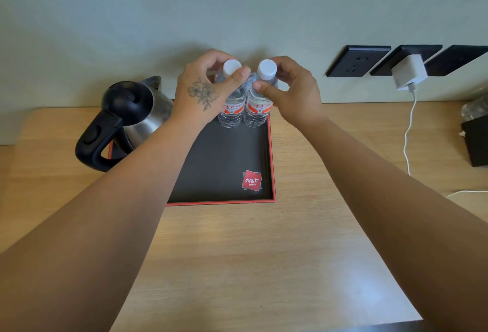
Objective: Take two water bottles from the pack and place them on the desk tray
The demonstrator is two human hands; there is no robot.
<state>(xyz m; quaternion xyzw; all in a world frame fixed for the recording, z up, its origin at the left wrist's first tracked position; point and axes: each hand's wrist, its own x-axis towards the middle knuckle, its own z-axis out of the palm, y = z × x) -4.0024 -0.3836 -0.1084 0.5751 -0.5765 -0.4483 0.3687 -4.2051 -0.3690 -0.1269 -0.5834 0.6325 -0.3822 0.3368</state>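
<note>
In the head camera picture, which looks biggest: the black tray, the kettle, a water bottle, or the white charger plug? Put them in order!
1. black tray
2. kettle
3. water bottle; the second bottle looks alike
4. white charger plug

The charger sits farther back, so its rank is less sure.

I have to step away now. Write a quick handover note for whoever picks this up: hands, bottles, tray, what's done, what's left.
Left hand grips the left bottle near its neck.
Right hand grips the right bottle the same way.
Both bottles stand upright, side by side, at the far end of the tray, beside the kettle.
Done: both bottles appear set on the tray.
Left: let go of both and withdraw. The pack is not in view.
</note>
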